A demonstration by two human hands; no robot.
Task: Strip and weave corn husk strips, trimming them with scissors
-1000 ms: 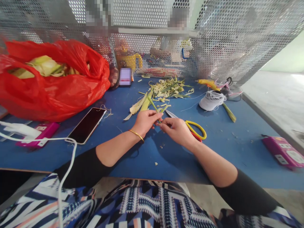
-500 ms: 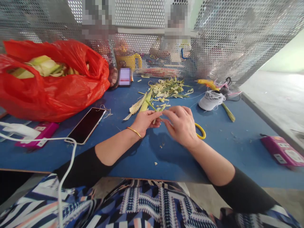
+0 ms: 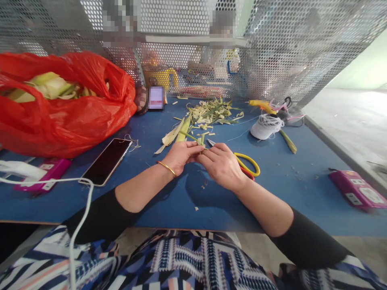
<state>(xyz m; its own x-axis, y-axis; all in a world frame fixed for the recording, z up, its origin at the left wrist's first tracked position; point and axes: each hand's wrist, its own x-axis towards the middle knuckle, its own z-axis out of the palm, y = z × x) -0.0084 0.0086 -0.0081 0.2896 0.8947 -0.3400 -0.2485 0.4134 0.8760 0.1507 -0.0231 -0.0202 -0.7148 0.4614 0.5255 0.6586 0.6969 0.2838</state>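
Note:
My left hand (image 3: pixel 182 154), a gold bangle at its wrist, pinches a small folded piece of pale green corn husk (image 3: pixel 201 139) between thumb and fingers. Pressed against it from the right is my right hand (image 3: pixel 222 164), its fingers bent over the husk's lower end, which they partly hide. Beneath and behind the right hand lie scissors (image 3: pixel 253 162) with yellow and red handles; their blade tip shows past the knuckles. Long husk leaves (image 3: pixel 185 128) rest on the blue table just beyond the left hand. A heap of husk scraps (image 3: pixel 213 112) lies farther back.
At left stand a red plastic bag (image 3: pixel 99 125) of husks, a phone (image 3: pixel 106 161) and a purple power strip (image 3: pixel 45 173) with a white cable. To the right are a spool of white thread (image 3: pixel 266 127), a stalk (image 3: pixel 288 141) and another purple strip (image 3: pixel 358 188). Perforated metal screen (image 3: pixel 187 24) behind.
My right hand has come in against the left, its fingers now closing over the husk piece. More of the scissors shows, blade tip and red handle included. The view has shifted slightly.

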